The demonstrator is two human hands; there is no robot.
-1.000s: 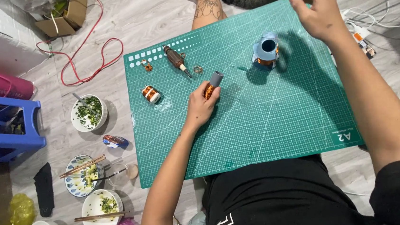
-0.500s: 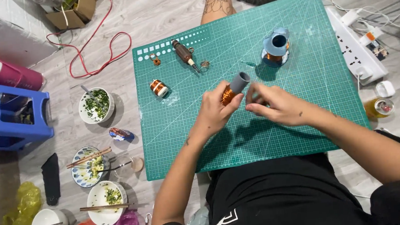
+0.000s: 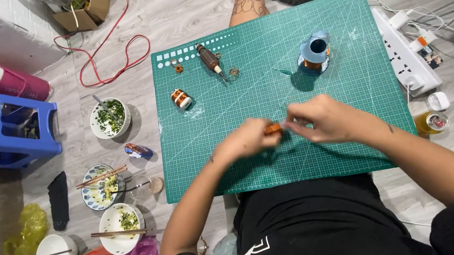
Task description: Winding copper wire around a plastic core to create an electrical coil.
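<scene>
Hands meet over green cutting mat (image 3: pixel 315 153) | left hand (image 3: pixel 244 141) fingers clamped on small copper wire coil (image 3: pixel 273 128) | right hand (image 3: pixel 321 119) fingertips pinched together at coil's end | blue wire spool (image 3: pixel 314 53) well apart.

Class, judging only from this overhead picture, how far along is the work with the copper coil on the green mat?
Looks done: one small wound copper coil lies set aside on the green cutting mat. In hand: the left hand and right hand meet over the mat, pinching a second copper coil. Untouched: the blue spool and the brown-handled tool farther up the mat. How much remains cannot be told.
</scene>
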